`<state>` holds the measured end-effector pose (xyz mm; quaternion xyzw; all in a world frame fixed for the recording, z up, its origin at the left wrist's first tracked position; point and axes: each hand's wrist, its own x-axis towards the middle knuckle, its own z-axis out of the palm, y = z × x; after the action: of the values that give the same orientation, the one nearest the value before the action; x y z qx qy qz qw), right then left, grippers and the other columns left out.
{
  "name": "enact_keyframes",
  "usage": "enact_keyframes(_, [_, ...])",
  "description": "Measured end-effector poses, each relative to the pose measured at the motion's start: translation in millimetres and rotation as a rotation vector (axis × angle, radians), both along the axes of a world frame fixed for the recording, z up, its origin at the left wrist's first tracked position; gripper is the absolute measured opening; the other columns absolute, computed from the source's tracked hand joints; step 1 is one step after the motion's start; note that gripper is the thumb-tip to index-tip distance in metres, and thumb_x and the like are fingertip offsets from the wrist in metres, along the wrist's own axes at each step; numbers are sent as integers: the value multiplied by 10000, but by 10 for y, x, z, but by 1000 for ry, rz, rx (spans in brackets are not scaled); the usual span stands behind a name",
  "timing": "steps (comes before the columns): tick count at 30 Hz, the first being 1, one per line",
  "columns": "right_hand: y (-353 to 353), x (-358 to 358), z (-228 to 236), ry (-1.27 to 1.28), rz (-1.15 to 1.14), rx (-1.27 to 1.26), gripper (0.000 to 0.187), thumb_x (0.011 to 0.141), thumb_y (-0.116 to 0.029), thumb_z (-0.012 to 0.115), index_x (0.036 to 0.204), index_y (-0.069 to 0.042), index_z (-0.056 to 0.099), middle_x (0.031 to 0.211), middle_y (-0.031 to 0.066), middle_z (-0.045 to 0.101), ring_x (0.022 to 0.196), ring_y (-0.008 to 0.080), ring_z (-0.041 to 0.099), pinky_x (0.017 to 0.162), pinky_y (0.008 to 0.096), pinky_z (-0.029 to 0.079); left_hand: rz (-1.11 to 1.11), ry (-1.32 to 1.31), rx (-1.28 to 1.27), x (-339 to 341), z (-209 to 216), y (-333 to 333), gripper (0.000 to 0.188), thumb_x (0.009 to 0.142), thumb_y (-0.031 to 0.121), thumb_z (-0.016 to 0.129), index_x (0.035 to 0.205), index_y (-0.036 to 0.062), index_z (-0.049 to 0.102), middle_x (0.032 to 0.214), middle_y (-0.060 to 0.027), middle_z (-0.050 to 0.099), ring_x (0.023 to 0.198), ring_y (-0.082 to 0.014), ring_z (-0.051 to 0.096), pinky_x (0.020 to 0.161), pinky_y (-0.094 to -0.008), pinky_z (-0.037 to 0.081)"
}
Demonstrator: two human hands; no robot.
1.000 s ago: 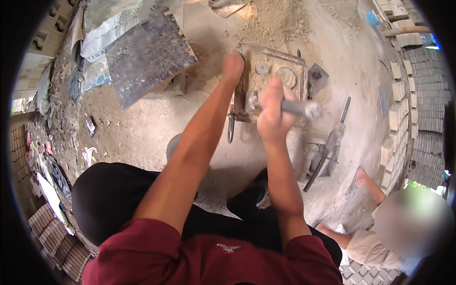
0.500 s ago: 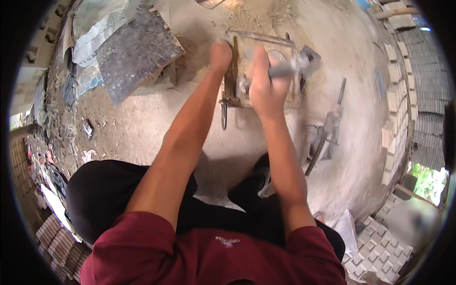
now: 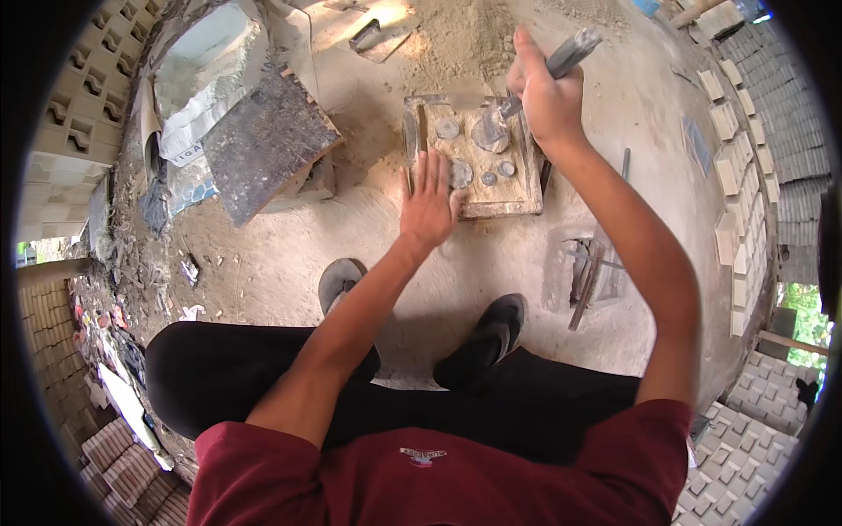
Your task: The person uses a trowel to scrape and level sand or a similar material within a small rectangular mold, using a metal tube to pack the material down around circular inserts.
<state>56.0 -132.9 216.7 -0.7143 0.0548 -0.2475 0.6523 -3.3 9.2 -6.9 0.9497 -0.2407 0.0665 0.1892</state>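
A square, dust-covered mould frame (image 3: 504,210) lies on the floor in front of me, filled with pale sandy material. Several round grey pieces are set in its surface, among them a disc (image 3: 447,129) towards the back left. My left hand (image 3: 428,206) rests palm down over the frame's near left side, fingers stretched, beside another grey disc (image 3: 460,174). Raised above the back right corner, my right hand (image 3: 551,101) grips a hammer-like tool (image 3: 572,53) by its thick grey handle. Its lower end slants down towards the back right of the mould; whether it touches is unclear.
A dark speckled board (image 3: 267,140) leans at the left near a white sack (image 3: 197,123). Behind the frame is a sand heap (image 3: 465,44). Metal bars (image 3: 588,285) lie on the floor at right, before stacked pale blocks (image 3: 732,175). My feet are close to the frame.
My left hand has gone from the frame's far left edge to its near left side and opened flat. My right hand has risen up and right with the tool, uncovering the discs.
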Motion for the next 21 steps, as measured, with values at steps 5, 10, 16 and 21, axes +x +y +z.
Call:
enact_keyframes(5, [-30, -118, -24, 54, 12, -165, 560, 987, -388, 546, 527, -117, 377, 488, -42, 374, 448, 67, 324, 448, 274, 257, -183, 204, -403, 193, 26, 144, 630, 1019, 377, 223, 1488, -44, 212, 1551, -227, 233, 1471, -331, 143, 1182, -514, 39])
enact_keyframes(10, [202, -79, -186, 63, 32, 35, 577, 996, -411, 523, 538, -140, 299, 488, -43, 295, 425, 82, 250, 436, 286, 208, 268, 671, -1108, 958, -59, 35, 698, 1033, 479, 170, 1427, -60, 370, 1517, -241, 313, 1442, -329, 241, 1177, -380, 156])
enact_keyframes(16, [579, -344, -465, 38, -75, 175, 582, 1021, -373, 477, 540, -143, 246, 484, -36, 278, 412, 83, 245, 415, 277, 182, 353, 826, -1431, 1238, -45, -216, 727, 1034, 506, 112, 1406, -35, 426, 1419, -190, 467, 1324, -290, 417, 1135, -362, 256])
enact_keyframes(21, [795, -433, -487, 25, -118, 118, 545, 1041, -323, 440, 562, -131, 265, 472, -44, 260, 404, 72, 240, 411, 274, 185, 302, 809, -1447, 1298, -212, -174, 733, 1035, 498, 111, 1402, -58, 417, 1423, -196, 458, 1328, -294, 411, 1136, -357, 251])
